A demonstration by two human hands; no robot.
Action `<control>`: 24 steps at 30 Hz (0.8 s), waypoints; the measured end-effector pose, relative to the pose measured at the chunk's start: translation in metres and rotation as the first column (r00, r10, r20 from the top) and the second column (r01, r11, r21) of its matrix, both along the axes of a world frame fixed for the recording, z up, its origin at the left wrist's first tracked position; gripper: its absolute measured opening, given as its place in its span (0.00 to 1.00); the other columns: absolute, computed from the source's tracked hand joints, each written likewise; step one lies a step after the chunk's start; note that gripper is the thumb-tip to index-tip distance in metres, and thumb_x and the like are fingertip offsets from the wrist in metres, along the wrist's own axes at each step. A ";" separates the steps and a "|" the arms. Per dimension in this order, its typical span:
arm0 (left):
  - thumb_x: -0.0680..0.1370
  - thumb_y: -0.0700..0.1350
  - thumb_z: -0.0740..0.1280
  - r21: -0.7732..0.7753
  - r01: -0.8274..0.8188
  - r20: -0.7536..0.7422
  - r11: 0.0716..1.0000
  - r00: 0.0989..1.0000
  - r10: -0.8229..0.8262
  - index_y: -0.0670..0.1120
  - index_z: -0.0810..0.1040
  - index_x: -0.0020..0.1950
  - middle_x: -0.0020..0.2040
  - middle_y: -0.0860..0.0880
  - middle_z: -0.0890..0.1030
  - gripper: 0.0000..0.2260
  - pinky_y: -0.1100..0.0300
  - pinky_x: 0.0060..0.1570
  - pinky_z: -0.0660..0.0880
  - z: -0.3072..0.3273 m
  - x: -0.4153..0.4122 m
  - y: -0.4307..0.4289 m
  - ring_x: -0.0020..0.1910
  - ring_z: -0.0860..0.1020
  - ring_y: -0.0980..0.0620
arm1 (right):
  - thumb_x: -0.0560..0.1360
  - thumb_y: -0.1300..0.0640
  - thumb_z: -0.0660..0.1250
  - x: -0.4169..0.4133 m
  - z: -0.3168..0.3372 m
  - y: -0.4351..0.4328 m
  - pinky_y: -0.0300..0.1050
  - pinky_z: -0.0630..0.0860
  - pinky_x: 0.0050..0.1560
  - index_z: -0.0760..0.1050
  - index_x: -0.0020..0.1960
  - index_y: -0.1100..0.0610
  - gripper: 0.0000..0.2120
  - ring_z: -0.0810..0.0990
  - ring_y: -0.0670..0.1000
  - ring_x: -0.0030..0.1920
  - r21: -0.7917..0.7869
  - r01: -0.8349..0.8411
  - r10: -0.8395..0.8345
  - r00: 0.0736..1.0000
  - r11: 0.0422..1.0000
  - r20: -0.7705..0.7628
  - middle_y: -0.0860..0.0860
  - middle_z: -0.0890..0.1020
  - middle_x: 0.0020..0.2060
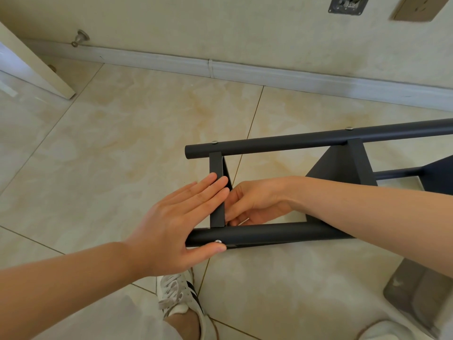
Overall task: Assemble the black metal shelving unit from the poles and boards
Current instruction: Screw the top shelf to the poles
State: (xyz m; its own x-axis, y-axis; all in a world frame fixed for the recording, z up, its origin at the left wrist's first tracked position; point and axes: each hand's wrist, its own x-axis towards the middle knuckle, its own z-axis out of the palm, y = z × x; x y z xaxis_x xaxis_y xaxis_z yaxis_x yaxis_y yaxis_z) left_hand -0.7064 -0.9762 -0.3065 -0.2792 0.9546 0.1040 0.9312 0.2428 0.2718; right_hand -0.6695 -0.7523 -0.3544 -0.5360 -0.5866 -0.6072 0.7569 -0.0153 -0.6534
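Shelf unit (318,141) on side on floor (122,143), 3 o'clock. Left hand (181,224) flat against end board (217,168), thumb by screw (218,241) on near pole (269,233) — likely bracing joint. Right hand (257,202) curled behind board — grip hidden, cannot tell.

No words, numbers or brand marks can be read anywhere; the metal plate (348,4) at the far right is too blurred.
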 end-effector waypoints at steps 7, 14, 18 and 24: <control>0.78 0.62 0.65 -0.003 -0.002 0.011 1.000 1.000 0.002 0.42 0.66 0.77 0.78 0.46 0.65 0.34 0.52 0.76 0.62 0.000 0.000 0.000 0.79 0.59 0.50 | 0.81 0.60 0.64 -0.001 0.001 -0.002 0.46 0.79 0.54 0.79 0.57 0.61 0.08 0.82 0.52 0.48 0.015 -0.066 0.066 0.998 0.998 0.006 0.56 0.82 0.48; 0.77 0.61 0.66 0.015 -0.003 0.017 1.000 1.000 0.003 0.41 0.67 0.76 0.78 0.46 0.65 0.35 0.50 0.75 0.64 -0.001 0.000 -0.001 0.79 0.60 0.50 | 0.79 0.59 0.66 -0.002 0.001 0.004 0.47 0.78 0.54 0.81 0.56 0.62 0.09 0.79 0.50 0.44 0.051 -0.080 0.080 0.997 0.995 -0.003 0.54 0.82 0.45; 0.77 0.61 0.67 0.029 -0.001 0.023 1.000 1.000 0.000 0.41 0.67 0.76 0.78 0.46 0.65 0.34 0.50 0.75 0.64 -0.001 0.000 0.000 0.79 0.61 0.49 | 0.79 0.58 0.67 -0.002 0.001 0.001 0.50 0.77 0.56 0.82 0.54 0.59 0.08 0.79 0.52 0.47 0.077 -0.098 0.098 0.995 0.992 -0.003 0.55 0.82 0.46; 0.78 0.62 0.66 0.020 0.004 0.010 1.000 1.000 -0.004 0.42 0.66 0.77 0.78 0.47 0.65 0.34 0.51 0.75 0.63 -0.002 -0.001 -0.001 0.79 0.60 0.50 | 0.79 0.55 0.68 -0.003 0.001 -0.004 0.50 0.77 0.59 0.83 0.50 0.54 0.06 0.81 0.50 0.50 0.108 -0.125 0.129 0.991 0.986 -0.027 0.52 0.84 0.48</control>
State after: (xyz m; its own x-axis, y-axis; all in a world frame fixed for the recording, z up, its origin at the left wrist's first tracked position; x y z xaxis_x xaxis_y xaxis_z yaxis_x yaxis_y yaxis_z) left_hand -0.7071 -0.9768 -0.3083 -0.2764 0.9535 0.1198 0.9295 0.2335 0.2856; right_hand -0.6730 -0.7562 -0.3533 -0.4826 -0.5844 -0.6524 0.7257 0.1503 -0.6714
